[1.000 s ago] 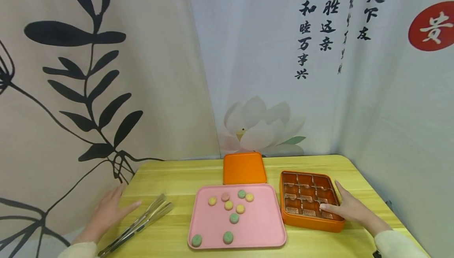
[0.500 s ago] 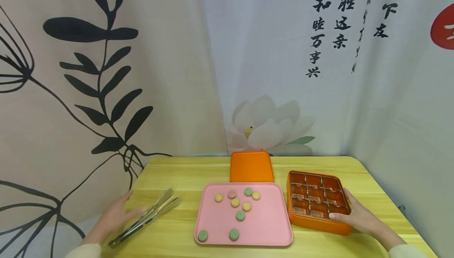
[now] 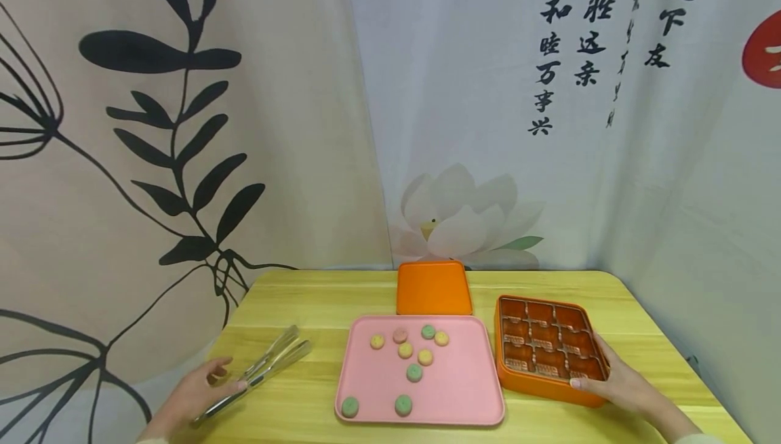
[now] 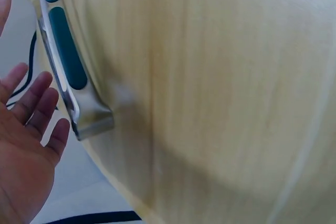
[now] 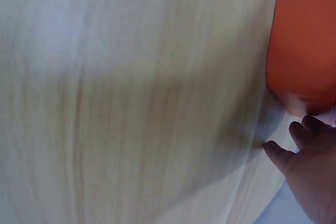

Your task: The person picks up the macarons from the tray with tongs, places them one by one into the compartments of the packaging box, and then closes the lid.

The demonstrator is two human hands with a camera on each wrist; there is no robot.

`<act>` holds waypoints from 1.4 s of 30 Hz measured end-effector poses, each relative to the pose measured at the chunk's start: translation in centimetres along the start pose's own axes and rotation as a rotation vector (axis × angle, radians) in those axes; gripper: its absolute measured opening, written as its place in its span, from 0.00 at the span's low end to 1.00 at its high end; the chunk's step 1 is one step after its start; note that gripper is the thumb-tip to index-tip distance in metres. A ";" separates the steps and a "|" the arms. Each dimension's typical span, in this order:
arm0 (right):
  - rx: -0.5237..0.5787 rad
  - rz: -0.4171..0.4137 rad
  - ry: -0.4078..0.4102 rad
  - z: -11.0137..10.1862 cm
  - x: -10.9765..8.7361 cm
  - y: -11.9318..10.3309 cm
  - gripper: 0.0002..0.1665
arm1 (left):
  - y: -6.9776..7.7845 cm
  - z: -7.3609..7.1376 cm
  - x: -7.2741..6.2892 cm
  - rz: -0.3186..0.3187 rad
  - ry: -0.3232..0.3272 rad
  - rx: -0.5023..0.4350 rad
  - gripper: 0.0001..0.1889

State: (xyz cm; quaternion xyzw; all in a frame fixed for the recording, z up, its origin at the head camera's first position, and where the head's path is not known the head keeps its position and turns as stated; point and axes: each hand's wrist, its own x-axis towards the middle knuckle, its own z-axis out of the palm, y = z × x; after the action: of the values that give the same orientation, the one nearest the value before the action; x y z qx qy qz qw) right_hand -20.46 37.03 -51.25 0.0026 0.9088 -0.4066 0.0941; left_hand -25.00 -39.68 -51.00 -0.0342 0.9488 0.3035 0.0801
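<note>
Tongs (image 4: 67,48) beside spread left grip (image 3: 200,388), orange box (image 3: 543,388) in pinch of right grip (image 3: 619,376)

The hanging cloth (image 3: 464,78) reads 庭和睦万事兴, 睦胜远亲, 天下友 in black.

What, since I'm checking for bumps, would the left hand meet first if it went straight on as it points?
Most likely the metal tongs, just ahead of the left hand; whether they touch is unclear.

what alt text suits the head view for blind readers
A person's left hand is at metal tongs while the right hand holds an orange nine-compartment box. Between them, a pink tray bears nine small round pieces, a flat orange square behind.
</note>
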 end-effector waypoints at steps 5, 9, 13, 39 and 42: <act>0.112 -0.059 0.013 0.3 -0.2 0.7 0.66 | -0.9 0.8 0.1 -0.021 -0.027 -0.040 0.45; 0.090 -0.017 0.016 0.5 -0.3 1.1 0.68 | -1.6 1.6 0.0 -0.049 -0.039 -0.082 0.45; 0.075 0.030 0.011 0.6 -0.4 1.4 0.69 | -2.1 2.1 0.2 -0.050 -0.030 -0.089 0.45; 0.208 -0.006 -0.016 1.5 0.0 0.6 0.67 | -4.4 3.2 0.4 -0.083 0.054 -0.124 0.47; 0.202 0.011 -0.014 1.2 -0.4 0.9 0.67 | -3.8 3.6 0.8 -0.073 0.095 -0.103 0.45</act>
State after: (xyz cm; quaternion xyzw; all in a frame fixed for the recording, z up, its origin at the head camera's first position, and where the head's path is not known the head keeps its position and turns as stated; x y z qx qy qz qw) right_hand -19.77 36.79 -52.61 0.0144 0.8625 -0.4954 0.1022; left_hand -24.93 -40.73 -56.18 -0.0873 0.9328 0.3468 0.0443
